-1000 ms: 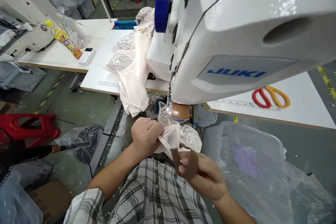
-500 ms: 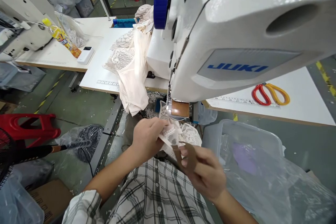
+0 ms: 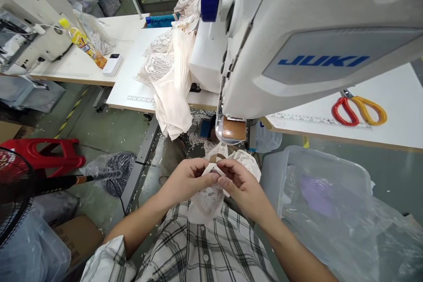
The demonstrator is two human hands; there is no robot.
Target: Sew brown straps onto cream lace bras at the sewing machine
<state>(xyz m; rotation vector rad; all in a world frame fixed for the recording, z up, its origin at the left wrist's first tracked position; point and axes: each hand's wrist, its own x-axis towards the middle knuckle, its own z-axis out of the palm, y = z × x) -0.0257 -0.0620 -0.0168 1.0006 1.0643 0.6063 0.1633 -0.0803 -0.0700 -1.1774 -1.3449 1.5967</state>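
Observation:
Close in front of my body, a cream lace bra (image 3: 205, 206) hangs between my hands, one cup drooping over my checked shirt. The fingers and thumb of my left hand (image 3: 185, 181) pinch its edge. From the other side, my right hand (image 3: 243, 187) is closed on the same edge, its thumb nearly touching the left one. A brown strip (image 3: 217, 157) curves up at the fingertips; which hand grips it is hidden. More lace (image 3: 247, 163) lies behind my right hand, below the brown-faced end of the sewing machine (image 3: 234, 128).
Cream garments (image 3: 173, 101) are heaped on the left worktable (image 3: 132, 83). Red-and-yellow-handled scissors (image 3: 358, 110) rest on the right table. A clear plastic bin (image 3: 327, 154) with a plastic bag stands below right. At left are a red stool (image 3: 49, 154) and a fan (image 3: 16, 189).
My right hand, which held the brown strip out to the right, has come in beside my left hand at the bra's edge. The bra cup now hangs lower toward my shirt.

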